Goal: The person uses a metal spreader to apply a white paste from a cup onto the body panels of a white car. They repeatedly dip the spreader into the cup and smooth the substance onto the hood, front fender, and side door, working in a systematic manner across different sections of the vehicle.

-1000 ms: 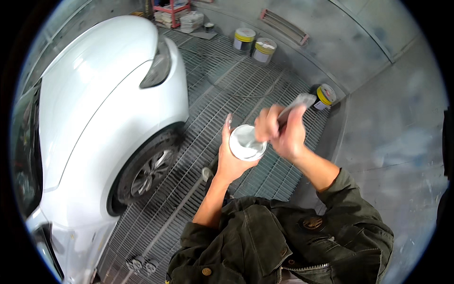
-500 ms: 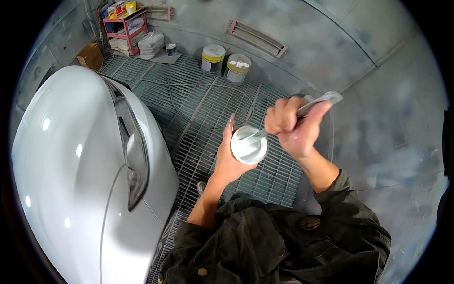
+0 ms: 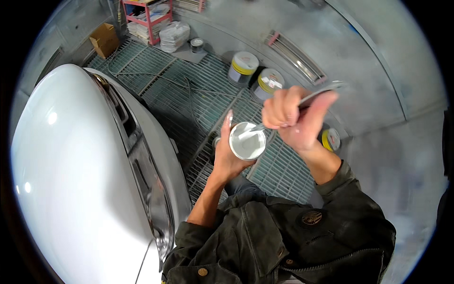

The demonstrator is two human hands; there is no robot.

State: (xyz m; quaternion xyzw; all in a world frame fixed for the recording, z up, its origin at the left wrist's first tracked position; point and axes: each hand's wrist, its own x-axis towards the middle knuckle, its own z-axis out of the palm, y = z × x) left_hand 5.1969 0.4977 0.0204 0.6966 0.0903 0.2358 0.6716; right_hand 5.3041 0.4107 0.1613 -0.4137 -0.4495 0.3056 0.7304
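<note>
My left hand is wrapped around a round cup and holds it upright in front of my body. White liquid, which looks like paint, lies inside it. In the closed fist of my right hand is a flat, pale stirring stick. It slants down to the left, its lower end inside the cup. The stick's upper end juts out past my thumb, blurred. My right fingers hide its middle part.
At left stands a glossy white car body with a headlight. Lidded cans with yellow bands stand on the grated floor, and a hose crosses it. Farther back are a red cart, a cardboard box and a grey wall.
The view has swung, so the cart and cans sit farther right, and another yellow-banded can shows beside my right wrist. My right hand has shifted slightly with the stick; both grips are kept.
</note>
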